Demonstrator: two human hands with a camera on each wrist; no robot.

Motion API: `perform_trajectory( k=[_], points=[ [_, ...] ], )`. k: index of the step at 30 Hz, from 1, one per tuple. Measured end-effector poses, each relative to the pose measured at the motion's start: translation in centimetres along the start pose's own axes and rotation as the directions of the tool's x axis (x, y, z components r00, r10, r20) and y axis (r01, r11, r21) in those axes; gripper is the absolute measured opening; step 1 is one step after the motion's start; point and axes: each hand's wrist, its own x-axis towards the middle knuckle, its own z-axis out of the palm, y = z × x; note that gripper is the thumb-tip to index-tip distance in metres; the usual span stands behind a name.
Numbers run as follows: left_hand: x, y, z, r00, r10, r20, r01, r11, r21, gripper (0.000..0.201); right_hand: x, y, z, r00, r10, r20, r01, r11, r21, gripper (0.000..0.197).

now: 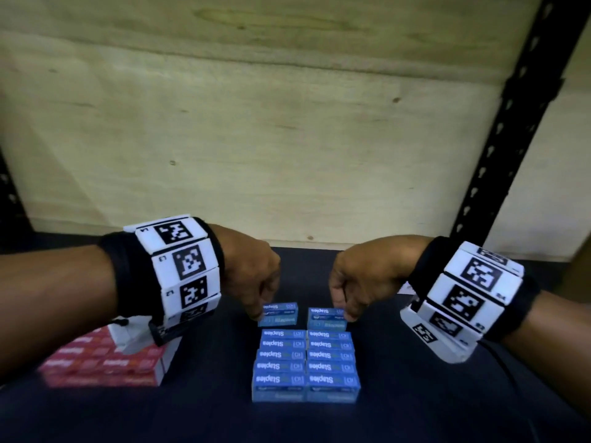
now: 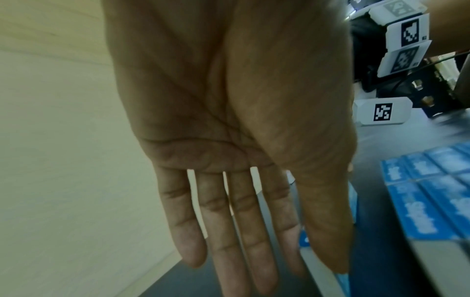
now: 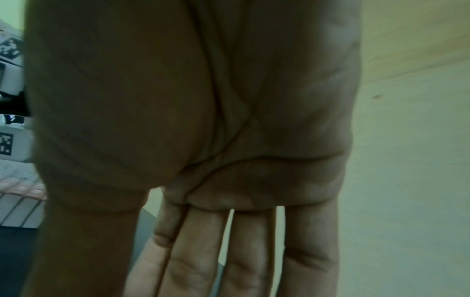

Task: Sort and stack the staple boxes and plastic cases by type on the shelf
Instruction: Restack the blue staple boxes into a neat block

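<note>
The left hand (image 1: pixel 252 276) is reaching down with its fingers (image 2: pixel 229 231) straight and slightly spread, tips touching the left end of a loose blue staple box (image 1: pixel 279 314); the thumb lies alongside that box in the left wrist view, though whether it is pinching cannot be told. The right hand (image 1: pixel 361 276) is mirroring it — fingers (image 3: pixel 203 261) straight, close together, reaching to the right end of a second loose blue staple box (image 1: pixel 327 318), with the contact itself hidden in the right wrist view. Both boxes are lying side by side, just apart, on the dark shelf (image 1: pixel 415 410). At 6 o'clock from them, just beside, is sitting a block of blue staple boxes (image 1: pixel 306 366) — two columns, labels up. At 9 o'clock, well apart, a blurred stack of red staple boxes (image 1: pixel 105 362) is resting under the left wrist. Plywood backing (image 1: pixel 287 139) is standing behind.
</note>
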Motion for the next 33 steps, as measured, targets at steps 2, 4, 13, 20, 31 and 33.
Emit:
perform_trajectory(
  k=[2, 4, 13, 20, 31, 33],
  points=[
    [-0.7, 0.3, 0.3, 1.0, 0.011, 0.017, -0.011, 1.0, -0.027, 0.019, -0.8, -0.1, 0.4, 1.0, 0.001, 0.004, -0.001, 1.0, 0.005, 0.014],
    [-1.1, 0.6, 0.5, 0.999, 0.027, 0.02, -0.027, 0.999, -0.031, 0.02, -1.5, -0.1, 0.7, 1.0, -0.004, 0.001, 0.004, 1.0, 0.016, 0.015],
    [-1.4, 0.1, 1.2, 0.995, 0.097, 0.025, -0.094, 0.988, -0.126, 0.026, -2.4, 0.0, 1.3, 0.999, -0.053, 0.0, 0.052, 0.994, 0.101, 0.026],
    [-1.0, 0.5, 1.2, 0.991, 0.135, -0.01, -0.136, 0.982, -0.135, 0.025, -2.2, -0.6, 1.1, 0.996, -0.091, -0.01, 0.092, 0.992, 0.085, 0.028],
    [-4.3, 1.9, -0.2, 0.998, -0.023, 0.05, 0.031, 0.987, -0.159, 0.069, -5.0, -1.8, 0.7, 0.993, -0.009, 0.118, -0.002, 0.995, 0.095, 0.069],
    [-4.5, 2.3, 0.0, 0.995, -0.047, 0.088, 0.058, 0.99, -0.126, 0.09, -5.6, -2.3, 0.8, 0.991, 0.007, 0.132, -0.012, 0.999, 0.035, 0.069]
  ],
)
